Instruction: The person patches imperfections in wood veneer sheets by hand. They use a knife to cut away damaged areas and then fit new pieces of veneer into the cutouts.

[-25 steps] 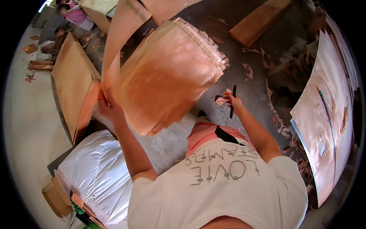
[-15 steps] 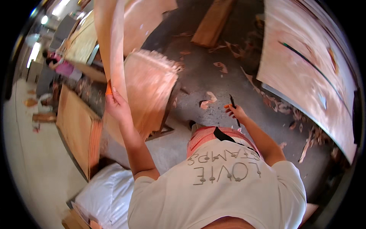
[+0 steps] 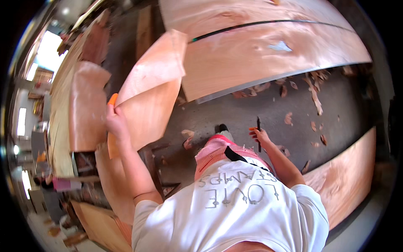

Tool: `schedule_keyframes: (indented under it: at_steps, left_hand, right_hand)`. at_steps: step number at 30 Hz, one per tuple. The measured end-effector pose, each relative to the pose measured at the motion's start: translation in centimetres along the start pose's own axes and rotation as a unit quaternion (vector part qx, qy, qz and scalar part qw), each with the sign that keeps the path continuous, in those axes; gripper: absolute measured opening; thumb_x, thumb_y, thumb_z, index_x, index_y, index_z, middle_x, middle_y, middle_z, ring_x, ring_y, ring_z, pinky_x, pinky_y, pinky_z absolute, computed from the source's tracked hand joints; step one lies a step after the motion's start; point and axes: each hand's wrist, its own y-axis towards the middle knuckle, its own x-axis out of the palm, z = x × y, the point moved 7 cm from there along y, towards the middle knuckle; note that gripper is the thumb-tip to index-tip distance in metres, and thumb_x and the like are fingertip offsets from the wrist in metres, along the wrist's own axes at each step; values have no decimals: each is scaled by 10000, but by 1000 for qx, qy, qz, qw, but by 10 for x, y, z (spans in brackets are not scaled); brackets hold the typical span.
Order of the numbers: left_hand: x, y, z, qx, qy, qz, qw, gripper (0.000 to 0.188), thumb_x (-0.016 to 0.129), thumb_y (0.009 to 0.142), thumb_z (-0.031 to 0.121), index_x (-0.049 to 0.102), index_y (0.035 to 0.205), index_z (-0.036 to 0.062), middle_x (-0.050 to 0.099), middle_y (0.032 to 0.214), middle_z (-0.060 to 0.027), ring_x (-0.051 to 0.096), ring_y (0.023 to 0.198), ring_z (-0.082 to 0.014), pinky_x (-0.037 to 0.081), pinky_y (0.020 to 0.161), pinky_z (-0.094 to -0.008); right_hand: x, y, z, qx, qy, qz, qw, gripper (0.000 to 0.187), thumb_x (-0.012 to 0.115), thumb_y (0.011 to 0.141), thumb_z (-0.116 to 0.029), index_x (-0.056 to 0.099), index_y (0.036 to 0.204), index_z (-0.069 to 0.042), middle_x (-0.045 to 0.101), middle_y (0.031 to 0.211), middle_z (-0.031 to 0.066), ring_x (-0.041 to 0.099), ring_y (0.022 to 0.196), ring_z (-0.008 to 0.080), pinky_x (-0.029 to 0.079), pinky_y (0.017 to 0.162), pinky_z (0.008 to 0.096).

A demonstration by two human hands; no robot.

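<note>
My left hand (image 3: 118,122), with an orange cover on a fingertip, is closed on the edge of a thin wood veneer sheet (image 3: 149,111). The sheet hangs in the air, its far part curled over, and its tip overlaps the corner of a large veneer sheet (image 3: 235,54) on a bench. My right hand (image 3: 261,137), also with orange on its fingers, is closed round a slim black stick-like tool (image 3: 258,122) held above the floor. I cannot tell whether it is a knife or a pen. A long black strip (image 3: 252,24) with a green end lies across the large sheet.
More veneer lies in stacks at the left (image 3: 88,109) and lower left (image 3: 100,218). Another wood sheet (image 3: 344,185) stands at the lower right. Torn veneer scraps (image 3: 312,94) litter the grey floor (image 3: 235,109). The bench's metal edge (image 3: 252,84) runs across ahead.
I have turned to the right, so the bench with the large sheet now lies ahead. The veneer in my left hand has come along and folded over. My right hand still holds the black tool.
</note>
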Motion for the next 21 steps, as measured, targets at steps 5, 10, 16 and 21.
schedule_keyframes:
  at_steps: [5, 10, 16, 21]
  left_hand:
    - [69, 59, 110, 145, -74, 21, 987, 259, 457, 748, -29, 624, 916, 76, 637, 925, -74, 601, 763, -275, 483, 644, -339]
    - [148, 122, 194, 225, -82, 8, 971, 132, 552, 735, -21, 601, 832, 53, 634, 906, -69, 602, 748, -264, 500, 627, -323]
    - [215, 166, 297, 319, -130, 39, 938, 116, 570, 680, -27, 592, 766, 48, 628, 856, -82, 602, 693, -270, 498, 568, -335]
    - [263, 137, 375, 360, -168, -34, 917, 243, 556, 629, -52, 612, 850, 32, 610, 925, -124, 596, 750, -305, 495, 628, -365]
  right_hand:
    - [-50, 11, -17, 13, 44, 36, 998, 252, 416, 905, -238, 600, 1024, -114, 620, 841, 15, 512, 626, 73, 370, 497, 212]
    - [-113, 32, -74, -1, 60, 82, 995, 265, 413, 905, -244, 582, 1062, -113, 619, 859, 10, 517, 644, 68, 378, 512, 205]
    - [-172, 50, -175, -43, 71, 150, 985, 258, 433, 883, -242, 587, 1033, -98, 623, 833, 38, 522, 628, 78, 366, 489, 205]
    - [-216, 87, -254, -87, 68, 140, 984, 299, 409, 896, -246, 587, 1101, -121, 621, 887, 7, 492, 637, 45, 368, 495, 184]
